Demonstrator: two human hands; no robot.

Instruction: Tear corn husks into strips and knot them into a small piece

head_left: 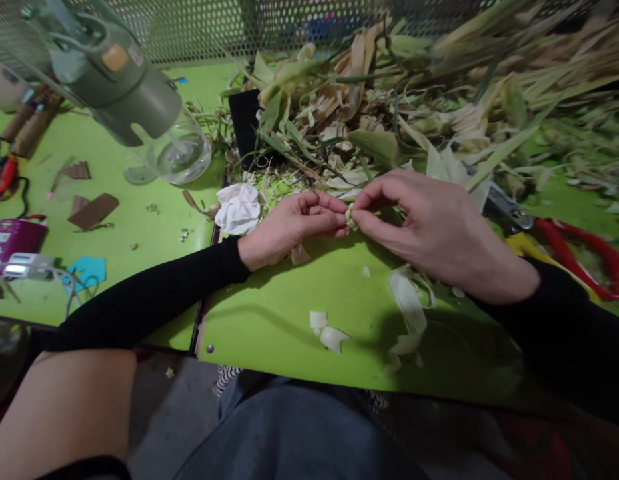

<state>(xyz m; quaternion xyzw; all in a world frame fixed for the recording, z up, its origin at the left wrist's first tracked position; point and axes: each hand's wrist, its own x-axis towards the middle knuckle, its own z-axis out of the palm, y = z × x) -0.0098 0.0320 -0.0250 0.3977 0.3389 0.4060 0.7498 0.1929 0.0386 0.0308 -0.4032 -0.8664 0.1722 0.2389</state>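
A small pale green folded piece (350,217) is pinched between the fingertips of both hands, above the green table (279,320). My left hand (300,223) holds it from the left with thumb and fingers. From the right, my right hand (422,223) grips it between thumb and forefinger. What the piece is made of looks like husk, but its details are too small to tell. Below my right hand lies a pale curled husk strip (408,307). Small white scraps (333,339) lie nearer the table's front edge.
Husks and shreds (389,127) are heaped at the back, beside a black object (245,123). A crumpled tissue (238,208) sits left of my hands. Red-handled cutters (579,257) lie right, a green-lidded bottle (139,93) back left, a purple device (17,240) far left.
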